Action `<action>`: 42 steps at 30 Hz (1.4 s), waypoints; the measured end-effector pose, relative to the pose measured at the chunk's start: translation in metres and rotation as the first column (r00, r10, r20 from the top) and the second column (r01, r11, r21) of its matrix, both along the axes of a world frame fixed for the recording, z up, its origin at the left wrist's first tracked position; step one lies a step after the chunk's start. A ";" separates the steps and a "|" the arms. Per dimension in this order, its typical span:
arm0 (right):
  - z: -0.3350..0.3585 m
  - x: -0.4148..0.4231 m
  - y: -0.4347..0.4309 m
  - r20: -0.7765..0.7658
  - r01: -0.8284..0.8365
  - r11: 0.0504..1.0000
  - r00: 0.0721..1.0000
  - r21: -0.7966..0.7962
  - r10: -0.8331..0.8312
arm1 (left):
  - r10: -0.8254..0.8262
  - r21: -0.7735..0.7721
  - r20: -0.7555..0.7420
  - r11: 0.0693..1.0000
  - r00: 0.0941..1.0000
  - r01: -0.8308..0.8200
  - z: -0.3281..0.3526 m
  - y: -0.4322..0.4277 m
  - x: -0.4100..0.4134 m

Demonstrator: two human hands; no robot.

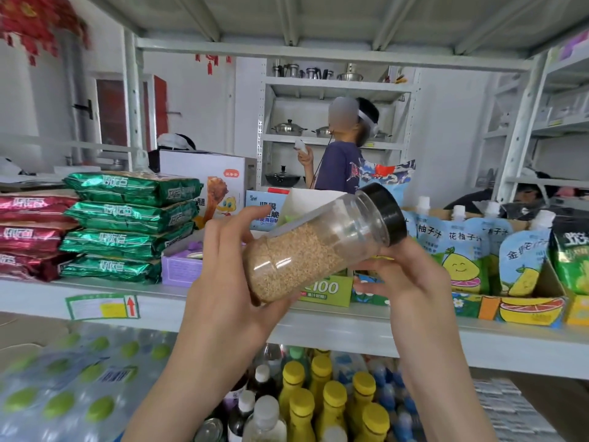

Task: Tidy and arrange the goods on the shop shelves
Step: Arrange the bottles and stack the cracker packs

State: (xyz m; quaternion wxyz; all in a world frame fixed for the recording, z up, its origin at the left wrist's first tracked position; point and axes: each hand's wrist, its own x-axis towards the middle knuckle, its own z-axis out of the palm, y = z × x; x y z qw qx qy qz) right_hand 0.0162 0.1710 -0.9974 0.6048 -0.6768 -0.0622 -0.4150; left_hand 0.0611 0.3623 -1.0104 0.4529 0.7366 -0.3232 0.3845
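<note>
Head view, far left of the middle shelf (350,333)?

Red snack packs (28,231), stacked flat. Just beside, green snack packs (127,228), four high.

Behind and right of those?

White carton (216,183) printed with a cartoon duck. In front, purple box (180,267), touching the green stack. Price label (102,306) with a red arrow, stuck on the shelf edge below.

Centre, the item in hand?

Clear jar (315,244), black lid (387,215), tan grains filling roughly the lower two thirds. Tilted, lid end up and to the right, base down and to the left. Held in the air in front of the middle shelf, off the board.

Grip?

Left hand (223,282): fingers and thumb wrapped round the base end. Right hand (411,279): fingers curled beneath the neck, thumb up against the lid's lower rim.

Right of the hands?

Green carton (328,290) marked "100", partly hidden by the jar. Then blue juice pouches (468,250) with white caps, upright in a display carton (522,309) printed with citrus slices. Green pouch (570,256) at the far right edge.

Lower shelf?

Shrink-wrapped bottles (63,393) with green caps at left. Yellow-capped bottles (331,403) upright at centre, beneath the hands.

Background?

Person (341,164) in a dark T-shirt beside a rack (331,86) of pots (288,127), well apart from the shelf.
</note>
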 end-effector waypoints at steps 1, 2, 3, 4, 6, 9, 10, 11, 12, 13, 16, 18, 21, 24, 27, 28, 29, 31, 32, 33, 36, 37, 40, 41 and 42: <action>0.001 -0.001 -0.002 0.012 0.002 1.000 1.000 0.012 -0.002 | 0.012 0.005 0.020 1.000 1.000 -0.012 0.001 0.000 0.000; 0.001 -0.001 -0.004 0.033 0.008 1.000 0.999 0.021 -0.009 | 0.021 0.011 0.039 1.000 0.999 -0.021 0.001 0.000 -0.001; 0.002 -0.003 -0.006 0.059 0.018 1.000 0.998 0.020 -0.019 | 0.027 0.018 0.053 0.999 0.998 -0.028 0.002 0.000 -0.001; 0.002 -0.004 -0.007 0.084 0.030 0.999 0.996 0.013 -0.031 | 0.032 0.027 0.062 0.999 0.998 -0.033 0.002 0.000 -0.002; 0.002 -0.006 -0.008 0.117 0.045 0.999 0.992 -0.001 -0.045 | 0.037 0.035 0.073 0.999 0.997 -0.040 0.001 -0.001 -0.002; 0.006 -0.012 -0.007 0.146 0.020 1.000 0.989 0.009 -0.021 | 0.045 0.014 0.084 0.999 0.995 -0.046 0.001 -0.001 -0.001; 0.008 -0.014 -0.005 0.157 0.006 1.000 0.988 0.021 -0.009 | 0.046 0.007 0.088 0.999 0.995 -0.047 0.000 0.000 -0.001; 0.010 -0.016 -0.004 0.169 -0.008 0.999 0.986 0.036 0.002 | 0.050 0.003 0.094 0.999 0.994 -0.051 0.000 0.000 0.000; 0.013 -0.018 -0.004 0.179 -0.020 0.999 0.984 0.048 0.011 | 0.057 0.000 0.101 0.998 0.993 -0.057 -0.001 0.001 0.000; 0.015 -0.020 -0.004 0.187 -0.030 0.998 0.982 0.049 0.020 | 0.066 -0.003 0.109 0.998 0.992 -0.066 -0.002 0.002 0.001; 0.017 -0.023 -0.004 0.186 -0.038 0.999 0.982 0.008 0.036 | 0.081 -0.025 0.126 0.997 0.989 -0.079 -0.006 0.004 0.003; 0.017 -0.027 -0.002 0.173 -0.023 0.999 0.985 -0.043 0.030 | 0.096 -0.038 0.134 0.995 0.986 -0.092 -0.010 0.004 0.004; 0.018 -0.032 0.004 0.159 -0.003 0.992 0.987 -0.127 0.024 | 0.097 -0.055 0.121 0.994 0.988 -0.091 -0.015 0.006 0.004; 0.018 -0.034 0.005 0.125 0.009 0.987 0.992 -0.163 0.012 | 0.091 -0.053 0.096 0.995 0.991 -0.087 -0.018 0.009 0.005; 0.017 -0.034 0.006 0.095 0.025 0.981 0.995 -0.195 -0.007 | 0.100 -0.040 0.087 0.995 0.991 -0.097 -0.021 0.012 0.006; 0.017 -0.034 0.006 0.090 0.030 0.979 0.996 -0.200 -0.012 | 0.096 -0.039 0.077 0.995 0.992 -0.094 -0.021 0.013 0.007; 0.018 -0.034 0.007 0.088 0.035 0.978 0.996 -0.206 -0.017 | 0.087 -0.041 0.058 0.996 0.995 -0.084 -0.022 0.014 0.007; 0.018 -0.035 0.008 0.093 0.048 0.973 0.995 -0.224 -0.028 | 0.051 -0.057 0.007 0.997 0.999 -0.051 -0.024 0.013 0.006; 0.018 -0.036 0.009 0.100 0.056 0.971 0.994 -0.234 -0.034 | 0.029 -0.072 -0.019 0.997 0.999 -0.031 -0.025 0.013 0.006; 0.018 -0.037 0.010 0.110 0.065 0.968 0.993 -0.243 -0.039 | 0.006 -0.090 -0.046 0.996 0.999 -0.010 -0.027 0.012 0.006; 0.019 -0.040 0.015 0.138 0.100 0.951 0.989 -0.292 -0.062 | -0.062 -0.143 -0.129 0.989 0.990 0.043 -0.031 0.010 0.005; 0.019 -0.042 0.017 0.142 0.113 0.942 0.987 -0.317 -0.071 | -0.082 -0.159 -0.150 0.986 0.985 0.057 -0.033 0.009 0.003; 0.020 -0.047 0.026 0.139 0.150 0.895 0.985 -0.420 -0.100 | -0.121 -0.199 -0.203 0.977 0.972 0.080 -0.044 0.010 -0.001; 0.020 -0.049 0.030 0.133 0.153 0.874 0.986 -0.461 -0.102 | -0.129 -0.212 -0.219 0.974 0.967 0.081 -0.049 0.012 -0.002; 0.019 -0.050 0.034 0.123 0.144 0.859 0.988 -0.491 -0.096 | -0.133 -0.226 -0.234 0.971 0.963 0.080 -0.055 0.014 -0.003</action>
